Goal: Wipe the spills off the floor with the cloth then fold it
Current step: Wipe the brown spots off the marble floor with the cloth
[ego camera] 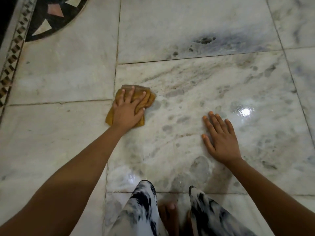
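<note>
Left hand (127, 111) presses the cloth (148, 99), fingers spread — right hand (219, 138) splayed on floor (68, 74).

A dark round inlaid medallion (51, 16) fills the upper left corner, set with pale triangular and pinkish pieces. Just left of and below it, a border strip (15, 48) of small slanted dark and brown blocks runs diagonally down to the left edge. Well apart from the medallion, at the bottom, are two trouser legs in a black-and-white blotched print: the left leg (139, 212) on the medallion's side, the right leg (209, 217) farther from it. Between them shows a bare foot (168, 213). Far to the medallion's lower right sits a bright white glare (245, 111).
</note>
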